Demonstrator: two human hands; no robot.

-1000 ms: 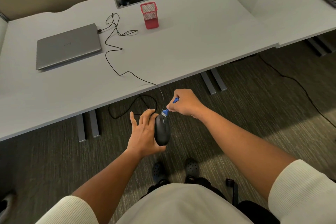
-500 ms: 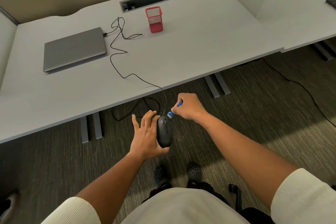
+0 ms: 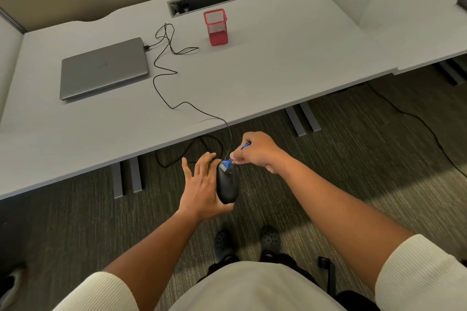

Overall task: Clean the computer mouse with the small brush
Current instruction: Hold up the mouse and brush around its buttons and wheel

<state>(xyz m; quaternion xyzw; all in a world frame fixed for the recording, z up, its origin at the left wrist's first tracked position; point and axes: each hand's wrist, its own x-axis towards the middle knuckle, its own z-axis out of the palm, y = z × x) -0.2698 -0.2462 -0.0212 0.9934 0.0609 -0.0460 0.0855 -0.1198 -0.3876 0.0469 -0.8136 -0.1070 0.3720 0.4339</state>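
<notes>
Black wired mouse: cradled in the left hand, palm and thumb gripping it, fingers spread, below the near edge of the grey desk. Small blue brush: pinched in the closed right hand, bristles touching the mouse's far end. On desk: closed laptop at left, red mesh pen cup farther back.

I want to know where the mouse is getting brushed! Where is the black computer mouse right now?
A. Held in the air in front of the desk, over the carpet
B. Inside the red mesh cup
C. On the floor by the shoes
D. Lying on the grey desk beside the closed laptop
A: the left hand cradles the black computer mouse off the grey desk, above the carpet, while the right hand presses the small blue brush to its front end.
</notes>
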